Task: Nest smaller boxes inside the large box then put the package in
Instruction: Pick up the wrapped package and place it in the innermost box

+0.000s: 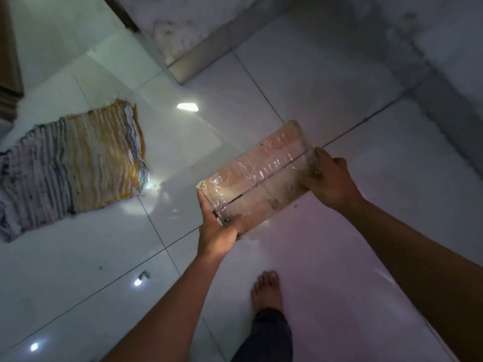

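Note:
A brown cardboard box (257,173), wrapped in shiny clear tape with a slit along its closed flaps, is held up over the tiled floor at the centre of the view. My left hand (217,228) grips its near left corner, fingers along the edge. My right hand (329,176) clasps the far right end. The box is tilted, its long side running from lower left to upper right. No other box or package is in view.
A striped woven floor mat (70,165) lies on the white glossy tiles (91,257) to the left. A wall base and step (198,56) run across the top. My bare foot (268,290) stands below the box. Small debris (143,275) lies on the floor.

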